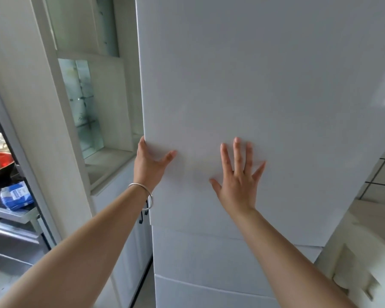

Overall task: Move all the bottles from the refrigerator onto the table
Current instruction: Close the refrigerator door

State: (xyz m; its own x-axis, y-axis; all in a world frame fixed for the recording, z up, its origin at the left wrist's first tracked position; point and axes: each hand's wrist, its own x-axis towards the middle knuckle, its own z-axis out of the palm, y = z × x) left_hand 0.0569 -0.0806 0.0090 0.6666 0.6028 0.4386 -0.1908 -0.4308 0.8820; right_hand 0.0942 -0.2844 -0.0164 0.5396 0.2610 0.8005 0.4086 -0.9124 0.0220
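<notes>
A tall white refrigerator (265, 85) fills the middle and right of the head view, with its upper door closed and two lower doors beneath. My left hand (149, 165) grips the left edge of the upper door, fingers curled behind the edge and thumb on the front. My right hand (238, 181) lies flat on the door front with its fingers spread. No bottle is in view; the refrigerator's inside is hidden.
A white cabinet with glass shelves (87, 103) stands close to the left of the refrigerator. Further left are a dark wok (0, 172) and a blue packet (16, 196) on a metal rack. A tiled wall and a pale counter (369, 218) are at the right.
</notes>
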